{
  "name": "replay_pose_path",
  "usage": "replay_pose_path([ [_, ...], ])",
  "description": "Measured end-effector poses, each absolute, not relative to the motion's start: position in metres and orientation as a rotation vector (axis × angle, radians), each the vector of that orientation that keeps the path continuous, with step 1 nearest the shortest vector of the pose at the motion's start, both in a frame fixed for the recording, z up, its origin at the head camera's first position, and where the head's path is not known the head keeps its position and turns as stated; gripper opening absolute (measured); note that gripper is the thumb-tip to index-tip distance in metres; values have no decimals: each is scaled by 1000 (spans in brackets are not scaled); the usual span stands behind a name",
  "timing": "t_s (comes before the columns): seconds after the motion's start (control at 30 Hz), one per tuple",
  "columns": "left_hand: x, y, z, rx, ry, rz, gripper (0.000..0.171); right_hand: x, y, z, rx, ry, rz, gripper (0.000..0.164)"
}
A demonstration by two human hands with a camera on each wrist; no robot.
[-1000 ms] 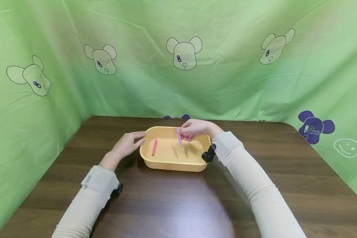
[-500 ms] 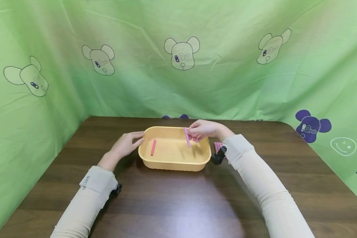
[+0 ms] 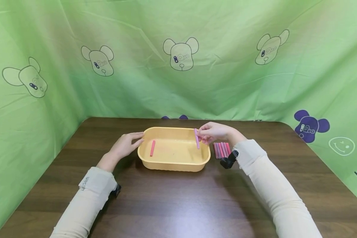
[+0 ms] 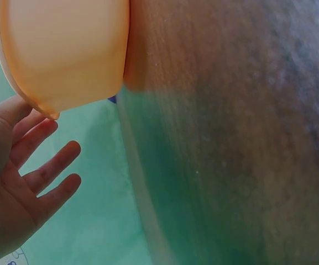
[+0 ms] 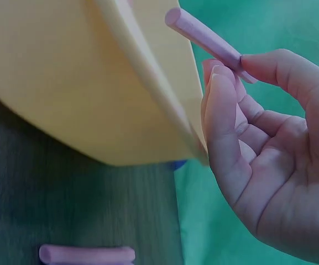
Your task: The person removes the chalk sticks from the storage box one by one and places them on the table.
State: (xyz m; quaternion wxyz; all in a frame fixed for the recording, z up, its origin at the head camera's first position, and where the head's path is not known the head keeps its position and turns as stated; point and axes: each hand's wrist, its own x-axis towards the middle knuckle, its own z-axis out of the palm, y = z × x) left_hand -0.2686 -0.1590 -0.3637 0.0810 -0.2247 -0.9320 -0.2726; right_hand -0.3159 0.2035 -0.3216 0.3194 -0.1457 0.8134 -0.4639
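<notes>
My right hand (image 3: 212, 131) pinches a light purple chalk stick (image 3: 197, 138) between thumb and fingertips, tilted, over the right end of a yellow plastic basin (image 3: 172, 166). The right wrist view shows the thumb on one side of this purple chalk stick (image 5: 203, 37), and the other fingers bent. Relaxed and spread, the fingers of my left hand (image 3: 123, 144) touch the basin's left rim. A red chalk stick (image 3: 152, 148) lies inside the basin near its left end.
Just right of the basin, a row of several pink, red and purple chalk sticks (image 3: 221, 150) lies side by side on the dark wooden table (image 3: 166, 201). A green printed cloth (image 3: 137, 92) hangs behind the table and along its sides.
My right hand has moved right with the purple chalk stick, from above the basin's middle to its right end. The row of sticks has come into sight. The left hand stays at the rim.
</notes>
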Motion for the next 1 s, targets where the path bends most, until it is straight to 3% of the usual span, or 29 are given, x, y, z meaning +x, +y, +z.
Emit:
replay_pose_path([
  [1.0, -269, -160, -367, -675, -2789, -808, 38, -294, 283, -335, -313, 2186, -1373, 16],
])
